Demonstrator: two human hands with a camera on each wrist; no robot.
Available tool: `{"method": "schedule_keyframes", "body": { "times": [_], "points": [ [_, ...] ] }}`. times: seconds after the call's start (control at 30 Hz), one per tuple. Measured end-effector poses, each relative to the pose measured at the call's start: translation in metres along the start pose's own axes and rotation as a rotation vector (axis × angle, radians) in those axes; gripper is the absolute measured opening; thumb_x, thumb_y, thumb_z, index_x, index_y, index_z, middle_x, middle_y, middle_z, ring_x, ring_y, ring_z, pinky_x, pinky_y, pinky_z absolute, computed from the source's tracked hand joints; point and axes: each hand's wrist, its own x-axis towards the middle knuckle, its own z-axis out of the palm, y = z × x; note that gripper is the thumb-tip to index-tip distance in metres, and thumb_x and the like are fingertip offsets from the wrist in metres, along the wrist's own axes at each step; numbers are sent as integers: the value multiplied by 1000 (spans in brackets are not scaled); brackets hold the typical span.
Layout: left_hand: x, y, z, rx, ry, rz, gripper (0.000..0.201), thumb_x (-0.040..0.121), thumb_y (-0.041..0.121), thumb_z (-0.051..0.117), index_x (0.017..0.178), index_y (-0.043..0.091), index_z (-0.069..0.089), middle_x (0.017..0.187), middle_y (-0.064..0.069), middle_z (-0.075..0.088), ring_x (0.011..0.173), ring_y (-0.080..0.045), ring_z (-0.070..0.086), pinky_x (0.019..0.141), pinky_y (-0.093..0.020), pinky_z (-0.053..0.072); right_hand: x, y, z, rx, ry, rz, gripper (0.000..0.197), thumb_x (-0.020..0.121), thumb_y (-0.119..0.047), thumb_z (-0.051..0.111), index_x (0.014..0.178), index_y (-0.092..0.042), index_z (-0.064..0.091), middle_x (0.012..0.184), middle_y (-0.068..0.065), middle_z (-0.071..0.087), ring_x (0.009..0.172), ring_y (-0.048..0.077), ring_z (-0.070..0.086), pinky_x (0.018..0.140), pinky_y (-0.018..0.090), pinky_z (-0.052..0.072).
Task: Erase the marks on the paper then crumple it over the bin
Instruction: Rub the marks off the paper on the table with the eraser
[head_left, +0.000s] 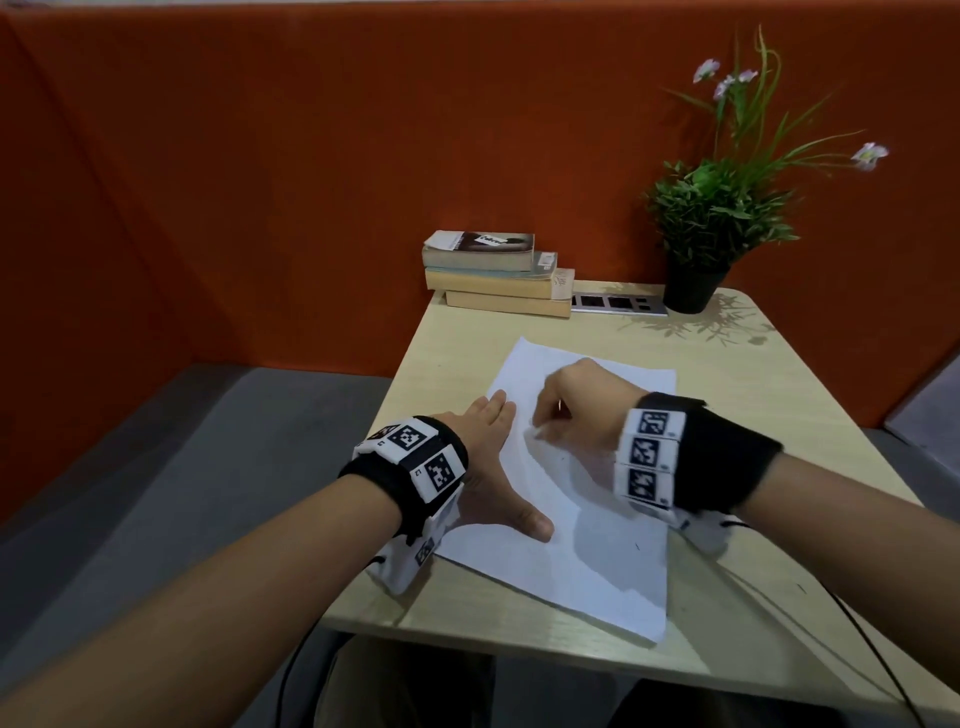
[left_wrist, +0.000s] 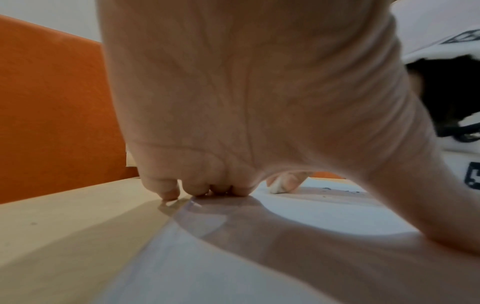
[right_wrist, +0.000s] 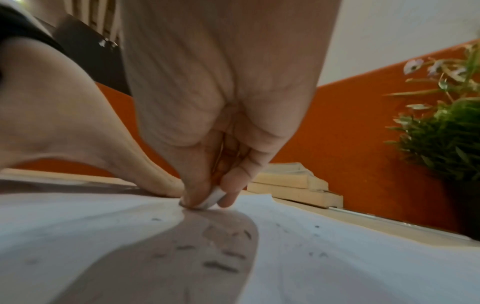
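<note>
A white sheet of paper (head_left: 582, 551) lies on the light wooden table (head_left: 753, 467). My left hand (head_left: 488, 467) rests flat on its left edge, fingers straight and thumb spread, holding it down; the left wrist view shows the fingertips (left_wrist: 221, 189) pressing where paper (left_wrist: 233, 257) meets table. My right hand (head_left: 571, 410) pinches a small white eraser (right_wrist: 211, 199) against the paper (right_wrist: 337, 257) near its middle; the left wrist view also shows the eraser (left_wrist: 278, 188). Dark eraser crumbs (right_wrist: 221, 266) lie scattered on the sheet. No bin is in view.
A stack of books (head_left: 498, 275) stands at the table's far edge, with a socket strip (head_left: 618, 303) beside it and a potted plant (head_left: 706, 234) at the far right corner. An orange partition (head_left: 260, 182) rises behind. Cables (head_left: 857, 623) hang from my wrists.
</note>
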Motion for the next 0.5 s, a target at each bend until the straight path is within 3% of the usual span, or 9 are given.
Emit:
{"method": "schedule_keyframes", "body": {
  "times": [0.13,0.2,0.33,0.5],
  "points": [
    [5,-4,-1,-29,-26,5,153,51,95,63,156,24,-23,162,8,-31,152,-10,-15,122,-41,4,3,-5,-1,-59,-26,-9,8,85,-20,72,89,-17,78,88,-3,74,82,14,67,76,26,55],
    [6,-4,1,-24,-30,6,155,48,97,61,156,23,-23,162,7,-31,152,-10,-16,123,-41,3,-15,-6,0,-59,-61,-50,7,84,-20,72,88,-19,78,86,-7,72,79,9,65,75,23,54],
    [5,0,2,22,-32,-11,154,49,98,58,155,22,-24,161,8,-33,152,-10,-18,124,-40,4,-67,-5,2,-43,-150,-128,13,83,-20,67,91,-22,77,86,-15,66,74,-2,56,68,5,39],
    [5,1,0,24,-54,-10,155,50,97,59,155,21,-26,160,7,-34,151,-10,-20,125,-41,4,-113,-10,2,-5,-239,-168,17,85,-16,67,95,-23,79,84,-18,59,68,-13,51,65,5,38]
  ]
}}
